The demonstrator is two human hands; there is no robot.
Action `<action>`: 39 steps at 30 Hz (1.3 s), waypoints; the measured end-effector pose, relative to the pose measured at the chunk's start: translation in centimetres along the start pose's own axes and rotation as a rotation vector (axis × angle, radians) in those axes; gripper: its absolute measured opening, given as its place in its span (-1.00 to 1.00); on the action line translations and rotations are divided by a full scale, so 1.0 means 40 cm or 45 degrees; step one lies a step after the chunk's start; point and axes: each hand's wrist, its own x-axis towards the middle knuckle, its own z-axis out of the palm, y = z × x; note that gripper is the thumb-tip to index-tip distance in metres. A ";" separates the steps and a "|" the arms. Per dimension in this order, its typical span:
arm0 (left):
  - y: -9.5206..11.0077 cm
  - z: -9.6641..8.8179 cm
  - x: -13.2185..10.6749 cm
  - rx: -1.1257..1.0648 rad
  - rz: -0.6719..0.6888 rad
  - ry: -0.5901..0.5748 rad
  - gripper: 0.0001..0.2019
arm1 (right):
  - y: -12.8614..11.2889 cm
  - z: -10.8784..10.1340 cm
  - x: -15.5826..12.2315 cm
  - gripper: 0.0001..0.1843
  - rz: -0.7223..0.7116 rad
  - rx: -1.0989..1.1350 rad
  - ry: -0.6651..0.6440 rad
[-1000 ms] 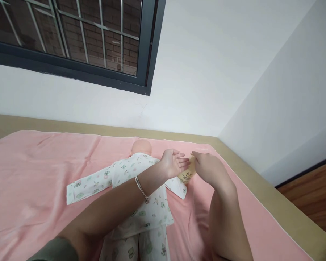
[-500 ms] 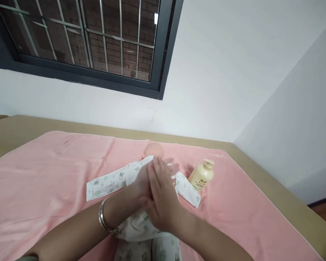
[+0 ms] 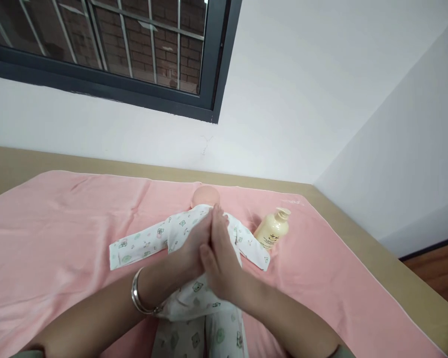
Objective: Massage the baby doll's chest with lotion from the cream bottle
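Observation:
A baby doll (image 3: pixel 160 233) in white printed pyjamas lies on its back on a pink towel (image 3: pixel 59 223), its bare head (image 3: pixel 205 195) toward the wall. My left hand (image 3: pixel 191 247) and my right hand (image 3: pixel 219 258) are held palm to palm above the doll's chest, fingers straight and flat against each other, with nothing visible between them. A silver bracelet (image 3: pixel 137 297) circles my left wrist. A cream pump bottle (image 3: pixel 272 230) stands on the towel just right of the doll's sleeve, apart from both hands.
The towel covers a tan mattress (image 3: pixel 395 283) set into a corner of white walls. A dark-framed barred window (image 3: pixel 134 44) is above on the left. Wooden floor (image 3: pixel 436 268) shows past the mattress edge on the right.
My right hand left the bottle, which now stands alone. Both hands came together over the doll's chest and now press palm to palm with fingers aligned.

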 end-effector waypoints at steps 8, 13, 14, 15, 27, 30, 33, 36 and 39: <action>0.060 -0.010 -0.031 -0.287 -0.153 -0.134 -0.52 | 0.052 -0.013 0.056 -0.29 0.105 -0.113 0.060; -0.048 -0.014 -0.084 0.174 0.004 -0.208 -0.57 | 0.087 -0.032 0.082 -0.30 0.478 0.345 0.234; -0.056 -0.032 -0.078 0.296 0.160 -0.154 -0.53 | 0.074 -0.027 0.070 -0.32 0.441 0.403 0.192; -0.060 -0.054 -0.067 0.408 0.343 -0.099 -0.48 | 0.060 -0.019 0.055 -0.34 0.375 0.432 0.123; -0.130 -0.177 0.088 0.683 0.732 0.465 -0.52 | 0.193 -0.009 0.122 -0.39 -0.075 -0.438 -0.368; -0.129 -0.174 0.077 0.673 0.721 0.485 -0.55 | 0.186 -0.003 0.121 -0.40 0.111 -0.491 -0.258; -0.128 -0.175 0.071 0.671 0.731 0.502 -0.56 | 0.139 0.028 0.089 -0.37 0.172 -0.571 -0.182; -0.132 -0.180 0.070 0.660 0.755 0.493 -0.57 | 0.102 0.052 0.054 -0.31 -0.132 -0.550 -0.264; -0.135 -0.183 0.070 0.677 0.774 0.466 -0.58 | 0.124 0.045 0.058 -0.40 -0.311 -0.426 -0.302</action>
